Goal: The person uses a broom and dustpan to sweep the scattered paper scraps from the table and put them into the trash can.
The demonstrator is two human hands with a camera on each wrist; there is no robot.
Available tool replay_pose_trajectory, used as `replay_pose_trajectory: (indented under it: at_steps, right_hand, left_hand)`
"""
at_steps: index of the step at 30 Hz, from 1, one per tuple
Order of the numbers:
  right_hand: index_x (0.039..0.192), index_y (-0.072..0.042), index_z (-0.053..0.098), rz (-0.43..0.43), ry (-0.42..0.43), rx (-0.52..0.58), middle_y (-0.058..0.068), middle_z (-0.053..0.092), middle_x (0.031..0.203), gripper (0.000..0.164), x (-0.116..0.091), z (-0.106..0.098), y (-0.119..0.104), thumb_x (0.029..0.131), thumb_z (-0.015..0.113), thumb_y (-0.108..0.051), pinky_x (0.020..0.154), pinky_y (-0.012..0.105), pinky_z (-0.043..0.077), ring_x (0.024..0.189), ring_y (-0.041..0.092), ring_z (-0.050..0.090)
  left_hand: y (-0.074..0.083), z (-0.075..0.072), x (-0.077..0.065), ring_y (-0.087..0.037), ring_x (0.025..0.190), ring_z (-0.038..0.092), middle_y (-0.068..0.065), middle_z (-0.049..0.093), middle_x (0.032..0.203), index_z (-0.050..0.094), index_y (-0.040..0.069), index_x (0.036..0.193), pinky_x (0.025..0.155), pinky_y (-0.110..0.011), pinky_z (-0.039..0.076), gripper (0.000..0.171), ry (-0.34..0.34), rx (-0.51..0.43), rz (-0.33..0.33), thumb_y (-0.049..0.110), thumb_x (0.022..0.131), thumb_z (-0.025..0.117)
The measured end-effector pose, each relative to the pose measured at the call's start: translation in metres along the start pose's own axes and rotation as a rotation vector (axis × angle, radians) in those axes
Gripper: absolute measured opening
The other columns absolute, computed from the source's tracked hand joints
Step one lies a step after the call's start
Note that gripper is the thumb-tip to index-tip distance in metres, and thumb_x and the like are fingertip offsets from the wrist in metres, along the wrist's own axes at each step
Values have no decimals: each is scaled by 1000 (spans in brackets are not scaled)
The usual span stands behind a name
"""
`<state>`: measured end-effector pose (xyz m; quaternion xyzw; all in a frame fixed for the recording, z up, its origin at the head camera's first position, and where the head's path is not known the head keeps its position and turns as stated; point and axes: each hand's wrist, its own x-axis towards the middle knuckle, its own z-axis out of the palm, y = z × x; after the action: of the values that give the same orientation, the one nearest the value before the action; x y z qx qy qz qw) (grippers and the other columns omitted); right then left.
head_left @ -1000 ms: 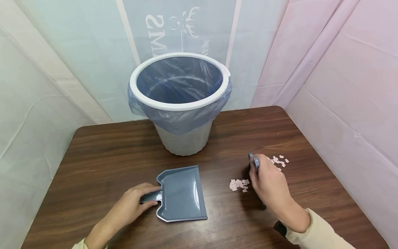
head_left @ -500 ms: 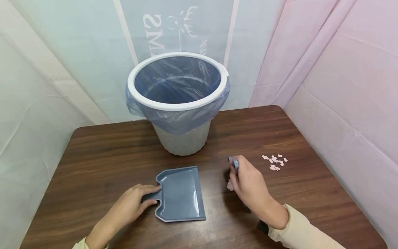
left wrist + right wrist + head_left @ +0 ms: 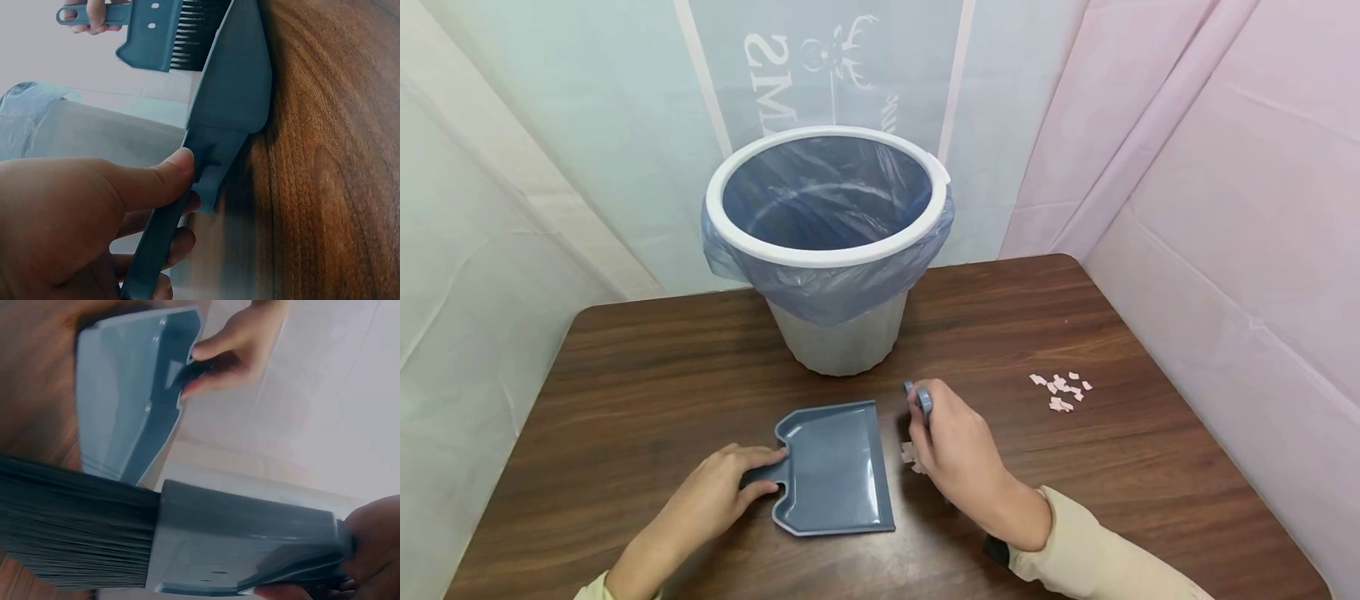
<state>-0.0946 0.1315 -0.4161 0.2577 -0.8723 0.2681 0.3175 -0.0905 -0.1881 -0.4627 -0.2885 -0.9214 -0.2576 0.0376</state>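
I see the person's left hand [image 3: 726, 482] with its grip closed, thumb over and fingers beneath, on the handle [image 3: 147, 259] of the blue-grey dustpan [image 3: 831, 475]. The dustpan sits on the worktop [image 3: 662, 375], its long axis running left to right: handle to the left, straight front lip [image 3: 882, 471] facing the brush [image 3: 148, 34]. The right hand [image 3: 958, 446] has its grip wrapped firmly round the brush's handle, just right of that lip. From my wrist feeds I make out the brush roughly upright, handle up and bristles [image 3: 75, 531] pointing down; I cannot tell whether their tips touch the wood. White paper scraps [image 3: 910, 457] lie between lip and brush, partly hidden by the hand. I spot a second scatter of bits [image 3: 1062, 389] farther right, and a lined bin [image 3: 846, 337] standing behind the dustpan.
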Motion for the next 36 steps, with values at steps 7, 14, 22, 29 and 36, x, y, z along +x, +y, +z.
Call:
replay_pose_trajectory:
  at_steps: [7,14,22,29,36]
  right_hand:
    - [103,-3,55,-5,-48,90,1,56,81,7,8,14,-22,97,56,1,58,21,52,68,7,56]
    - [105,-2,55,-28,-69,142,2,53,82,6,12,25,-40,103,50,-5,55,19,46,65,8,46]
    - [106,-4,55,1,-88,161,1,56,85,18,17,29,-50,92,64,3,62,23,52,72,9,54]
    - [104,-6,56,63,-24,248,2,59,86,18,21,27,-45,90,64,3,58,20,48,68,8,51]
    - [103,-4,55,75,48,260,2,56,84,19,27,13,-25,89,65,5,54,17,46,63,7,51]
  left_hand:
    - [0,0,1,-21,104,70,-2,75,116,76,8,119,88,-42,57,39,-6,-2,0,14,81,86]
    - [0,-1,1,-21,104,70,-1,75,116,76,8,118,89,-42,57,39,-4,2,-2,15,81,86]
    - [0,-1,1,-22,106,70,-2,75,116,76,8,118,90,-43,57,39,-10,0,-17,15,81,86]
    - [1,0,0,-21,106,69,-1,75,116,76,9,119,91,-43,56,40,-9,0,-33,15,81,86]
    - [0,2,-1,-21,108,69,0,75,116,76,10,119,92,-44,56,40,1,-9,-59,15,80,87]
